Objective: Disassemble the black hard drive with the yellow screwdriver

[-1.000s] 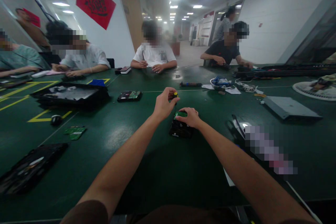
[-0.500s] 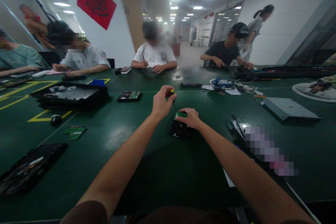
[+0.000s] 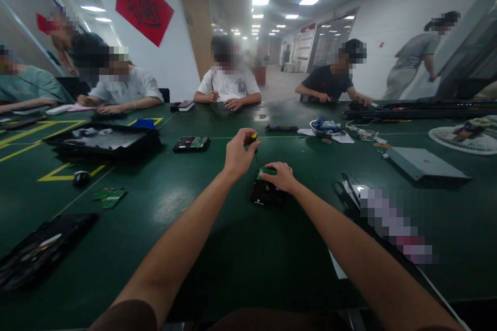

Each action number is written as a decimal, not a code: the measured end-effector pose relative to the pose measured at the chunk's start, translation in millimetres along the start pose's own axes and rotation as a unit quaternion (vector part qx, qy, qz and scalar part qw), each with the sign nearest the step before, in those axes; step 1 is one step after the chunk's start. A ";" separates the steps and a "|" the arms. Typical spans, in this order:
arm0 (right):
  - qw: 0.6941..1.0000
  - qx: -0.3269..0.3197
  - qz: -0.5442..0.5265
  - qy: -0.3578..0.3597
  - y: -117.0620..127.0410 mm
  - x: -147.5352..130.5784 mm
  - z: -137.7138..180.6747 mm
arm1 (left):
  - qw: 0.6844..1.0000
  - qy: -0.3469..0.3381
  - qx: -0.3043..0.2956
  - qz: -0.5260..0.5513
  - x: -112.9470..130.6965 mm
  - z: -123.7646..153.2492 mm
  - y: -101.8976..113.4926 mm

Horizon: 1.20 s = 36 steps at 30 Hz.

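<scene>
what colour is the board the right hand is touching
The board is green; it shows best in the head view, the only one here.

Tray (image 3: 112, 153) lies left of hard drive (image 3: 267, 195); box (image 3: 427, 162) lies right.

1. Red poster (image 3: 145, 5), on the pillar: large black brush-written characters, set on the diamond-shaped sheet; I cannot read them with certainty.
2. Red sheet (image 3: 45, 24), far left: too blurred and partly covered for any wording.
3. Red sign (image 3: 308, 28), on the far corridor wall: lettering too small to tell.
4. White shirt (image 3: 229, 84), across the table: a small chest print, illegible.
5. Drive (image 3: 267, 196): pale label-like marks on its black casing, too small to read.
6. No brand or number can be made out on any of these.
</scene>
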State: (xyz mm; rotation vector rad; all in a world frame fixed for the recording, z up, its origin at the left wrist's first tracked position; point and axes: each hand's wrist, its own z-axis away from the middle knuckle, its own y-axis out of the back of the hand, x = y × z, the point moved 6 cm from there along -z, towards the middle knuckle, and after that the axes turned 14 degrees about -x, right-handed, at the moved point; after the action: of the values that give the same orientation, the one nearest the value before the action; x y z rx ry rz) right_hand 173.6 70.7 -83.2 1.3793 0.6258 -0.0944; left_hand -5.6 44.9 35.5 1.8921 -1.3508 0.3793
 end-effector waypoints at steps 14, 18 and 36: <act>0.959 -0.002 -0.282 0.024 5.4 12.7 -4.4 | 0.999 -0.019 0.012 -0.036 9.0 1.0 5.0; 0.944 0.068 -0.322 0.014 28.2 18.3 3.7 | 0.999 -0.010 0.012 -0.039 16.9 1.9 4.9; 0.986 0.127 0.029 0.105 76.2 -51.7 81.8 | 0.984 0.093 -0.134 0.065 5.2 18.2 -52.4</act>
State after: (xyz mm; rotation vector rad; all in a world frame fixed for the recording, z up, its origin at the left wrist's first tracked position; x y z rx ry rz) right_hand 191.5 -4.3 12.8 1.6680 0.7692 0.0198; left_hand 40.2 35.7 5.2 1.5157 -1.3294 0.4077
